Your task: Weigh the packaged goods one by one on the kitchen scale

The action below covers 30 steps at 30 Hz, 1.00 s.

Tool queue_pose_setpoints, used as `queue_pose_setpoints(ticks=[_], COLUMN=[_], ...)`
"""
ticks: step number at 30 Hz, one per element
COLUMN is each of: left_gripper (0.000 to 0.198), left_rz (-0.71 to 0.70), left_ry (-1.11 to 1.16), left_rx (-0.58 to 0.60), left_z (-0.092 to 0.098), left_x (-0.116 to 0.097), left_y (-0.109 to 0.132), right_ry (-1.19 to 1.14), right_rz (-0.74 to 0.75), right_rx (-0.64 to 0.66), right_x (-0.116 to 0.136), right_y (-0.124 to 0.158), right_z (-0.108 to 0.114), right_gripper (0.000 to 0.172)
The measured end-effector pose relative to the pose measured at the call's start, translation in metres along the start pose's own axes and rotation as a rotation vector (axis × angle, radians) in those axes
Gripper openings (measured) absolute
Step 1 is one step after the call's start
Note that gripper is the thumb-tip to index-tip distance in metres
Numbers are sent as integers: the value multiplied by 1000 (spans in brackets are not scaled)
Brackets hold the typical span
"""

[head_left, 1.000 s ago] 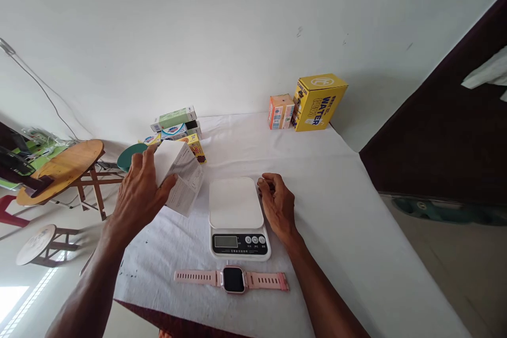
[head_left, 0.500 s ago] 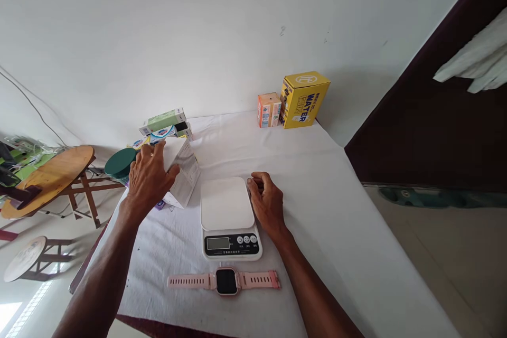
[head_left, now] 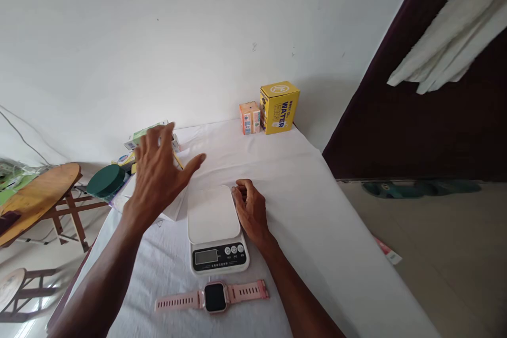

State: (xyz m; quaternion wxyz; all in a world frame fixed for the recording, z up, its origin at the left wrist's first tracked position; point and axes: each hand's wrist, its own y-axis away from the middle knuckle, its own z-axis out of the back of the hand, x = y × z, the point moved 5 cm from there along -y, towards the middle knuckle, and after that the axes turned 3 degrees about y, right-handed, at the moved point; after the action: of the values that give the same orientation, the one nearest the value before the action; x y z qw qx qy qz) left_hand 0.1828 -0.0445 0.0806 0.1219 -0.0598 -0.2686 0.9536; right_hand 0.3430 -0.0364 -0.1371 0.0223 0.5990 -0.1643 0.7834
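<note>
The white-clothed table [head_left: 293, 211] carried the whole spread. Above its left part, the person's left hand [head_left: 156, 177] had let go of the white box [head_left: 174, 210]: half a second earlier the fingers wrapped it, and now they were spread, thumb well apart and holding nothing. The box was left of the scale [head_left: 214, 216], largely hidden behind hand and wrist, its printing no longer readable. That suggested it had been set down, leaving this hand free. The scale's platform bore nothing, and its display looked blank.

The right hand [head_left: 251, 211] had hardly moved; it rested loosely curled just beside the platform's right edge, with no object visible in its grip, though the palm side was hidden.

Near the wall, the yellow box [head_left: 279, 111] read "WATER" in blue letters. The pink watch [head_left: 215, 297] showed a dark face. The orange box [head_left: 250, 118] had lettering too small to read, as did the captions under the scale's round buttons [head_left: 234, 249].
</note>
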Motion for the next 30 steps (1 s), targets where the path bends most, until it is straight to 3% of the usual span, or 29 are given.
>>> queue_pose_setpoints(ticks=[2,5,8,11,15,20,22,25,30], left_gripper=[72,72,70,87,114,125,120,108,94], left_rz=[-86,-171,-162,-160,-260,-272,-245,-215,-207], left_ry=[22,51,131,214,300,239,238,249,286], left_rx=[34,140,285,307,282,471,544,554,515], left_z=[-21,-75,-132,-165,-181,-209,-221,-231,-224], left_x=[-29,-62,-85,-107,-144,-166,-166,-164,-163], left_y=[-31,-81,-124,-160,-205,-247,-254,-257,-243], right_ry=[-5,-7,-1,9,10,-7,-6,-4,5], right_rz=[-1,1,10,27,35,39,41,35,49], right_rx=[-6,-19,-39,-57,-62,-65,-74,-90,-100], right_x=[0,-1,-1,1,2,2,2,1,1], right_y=[0,-1,-2,-1,0,1,1,1,-1], right_z=[0,0,1,2,2,2,2,0,-1], right_gripper=[28,26,24,21,17,14,13,13,14])
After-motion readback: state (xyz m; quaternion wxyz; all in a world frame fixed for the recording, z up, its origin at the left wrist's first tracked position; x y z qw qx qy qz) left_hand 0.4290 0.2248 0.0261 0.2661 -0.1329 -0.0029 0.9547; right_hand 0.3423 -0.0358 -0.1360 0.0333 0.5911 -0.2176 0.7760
